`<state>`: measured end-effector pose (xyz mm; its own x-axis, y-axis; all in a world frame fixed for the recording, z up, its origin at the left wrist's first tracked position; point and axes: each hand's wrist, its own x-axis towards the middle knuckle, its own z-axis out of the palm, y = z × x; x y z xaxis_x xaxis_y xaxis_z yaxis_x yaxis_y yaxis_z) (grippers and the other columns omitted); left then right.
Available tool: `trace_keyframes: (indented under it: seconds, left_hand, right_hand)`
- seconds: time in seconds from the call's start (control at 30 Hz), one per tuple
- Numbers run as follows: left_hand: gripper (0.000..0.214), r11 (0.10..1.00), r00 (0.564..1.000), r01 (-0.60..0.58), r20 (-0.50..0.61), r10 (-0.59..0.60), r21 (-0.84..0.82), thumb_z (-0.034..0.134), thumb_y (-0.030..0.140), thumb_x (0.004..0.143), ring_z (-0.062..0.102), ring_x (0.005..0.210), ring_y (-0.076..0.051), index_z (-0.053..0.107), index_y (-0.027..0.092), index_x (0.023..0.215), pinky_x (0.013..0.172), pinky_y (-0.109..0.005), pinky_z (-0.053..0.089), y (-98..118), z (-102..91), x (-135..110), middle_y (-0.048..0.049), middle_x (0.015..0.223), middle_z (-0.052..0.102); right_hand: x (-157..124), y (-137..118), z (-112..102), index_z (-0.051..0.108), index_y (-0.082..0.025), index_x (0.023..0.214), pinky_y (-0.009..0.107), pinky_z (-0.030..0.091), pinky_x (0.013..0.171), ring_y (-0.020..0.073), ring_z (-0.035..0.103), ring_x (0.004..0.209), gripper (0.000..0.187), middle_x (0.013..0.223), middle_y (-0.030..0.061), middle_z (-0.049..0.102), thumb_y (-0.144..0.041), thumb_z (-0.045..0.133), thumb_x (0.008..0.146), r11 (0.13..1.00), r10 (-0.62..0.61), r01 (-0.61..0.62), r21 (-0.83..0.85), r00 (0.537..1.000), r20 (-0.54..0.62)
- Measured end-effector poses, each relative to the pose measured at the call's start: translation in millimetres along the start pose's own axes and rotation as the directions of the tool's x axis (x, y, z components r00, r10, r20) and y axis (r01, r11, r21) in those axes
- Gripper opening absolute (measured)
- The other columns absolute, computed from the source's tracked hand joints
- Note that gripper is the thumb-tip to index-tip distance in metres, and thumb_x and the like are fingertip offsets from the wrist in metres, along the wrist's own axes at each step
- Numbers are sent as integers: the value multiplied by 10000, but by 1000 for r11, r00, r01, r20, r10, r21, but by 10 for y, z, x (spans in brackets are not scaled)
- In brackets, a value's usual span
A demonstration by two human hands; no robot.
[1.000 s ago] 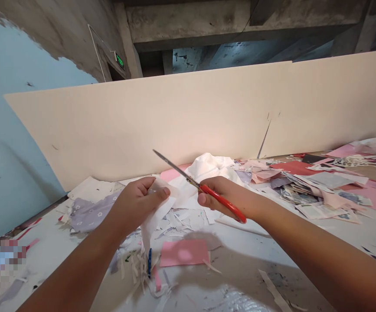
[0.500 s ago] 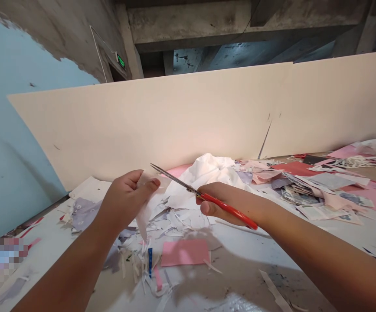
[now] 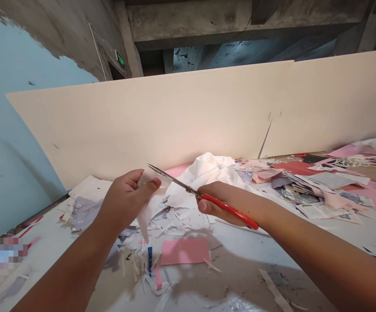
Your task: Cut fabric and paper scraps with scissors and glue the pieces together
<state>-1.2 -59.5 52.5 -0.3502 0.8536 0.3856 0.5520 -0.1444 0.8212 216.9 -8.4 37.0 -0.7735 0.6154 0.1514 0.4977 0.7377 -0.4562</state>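
Observation:
My left hand (image 3: 125, 197) pinches a thin, pale piece of fabric (image 3: 144, 216) between thumb and fingers, and its lower corner hangs down below the palm. My right hand (image 3: 222, 201) is wrapped round scissors (image 3: 230, 211) with red handles. Their blades point up and left, nearly closed, with the tips at the upper edge of the pale piece. Whether the blades are cutting into it I cannot tell. Beneath the hands, a pink rectangle (image 3: 185, 251) lies flat on the white table (image 3: 236, 277), among narrow cut strips.
Crumpled white cloth (image 3: 209, 173) lies behind the hands, with white scraps (image 3: 181, 223) in front of it. Patterned pieces (image 3: 305, 190) are piled at the right. Lilac fabric (image 3: 85, 212) lies at the left. A tall cream board (image 3: 161, 117) stands along the back.
The scissor blades have come slightly closer to the pale piece, moving a little left. Both hands keep their hold and otherwise stay nearly in place.

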Motion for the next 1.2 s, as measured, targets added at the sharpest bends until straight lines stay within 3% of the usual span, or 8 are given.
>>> trace_keyframes:
  seconds: [0.83,1.2]
  left_hand:
    - [297,1000,1000,6,-11,-6,0,589,479,616,353,392,-86,573,184,642,369,-196,277,-10,-16,6,51,424,410]
    - [302,1000,1000,4,-16,-4,-10,577,475,624,335,374,-80,492,190,573,362,-199,273,-26,-36,26,56,410,366]
  right_hand:
    - [25,-18,-11,347,-182,636,207,210,428,79,277,473,500,566,-39,326,-661,328,774,998,70,-70,4,998,-7]
    - [44,-104,-42,396,-185,596,211,236,446,81,297,470,450,541,-37,339,-612,441,732,978,187,-184,102,982,-17]
